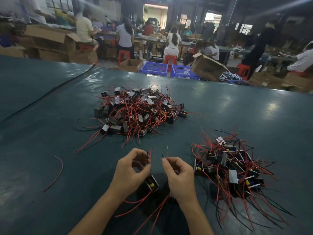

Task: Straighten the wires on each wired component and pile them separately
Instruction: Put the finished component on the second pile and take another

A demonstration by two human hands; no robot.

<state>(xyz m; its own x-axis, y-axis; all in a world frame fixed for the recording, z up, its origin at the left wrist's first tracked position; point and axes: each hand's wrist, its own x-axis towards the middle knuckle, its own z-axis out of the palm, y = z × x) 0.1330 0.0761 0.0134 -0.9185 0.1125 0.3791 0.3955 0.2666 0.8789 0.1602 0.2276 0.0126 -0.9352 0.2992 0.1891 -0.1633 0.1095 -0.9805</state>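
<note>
Workshop table (50, 133): tangled pile (138, 111) at centre, finished pile (233, 167) kept apart at lower right. Left hand (133, 168) and right hand (179, 177) each close a pinching grip on wire ends (150, 154), seemingly to straighten them.

The left hand (130, 172) and right hand (180, 177) pinch wire ends (150, 154) near a component (152, 184).

We record a single view, head-worn, set above the near edge of the table (50, 133) and facing forward and down across it. The left hand (130, 172) and right hand (180, 178), with the wires (150, 154) they pinch, sit low centre, closest to the lens. The large pile (138, 111) lies mid-frame beyond them; the smaller pile (233, 170) lies near right. The wide angle bows the table's far edge and takes in blue crates (154, 68) and seated workers (173, 39) beyond, distant and blurred.
</note>
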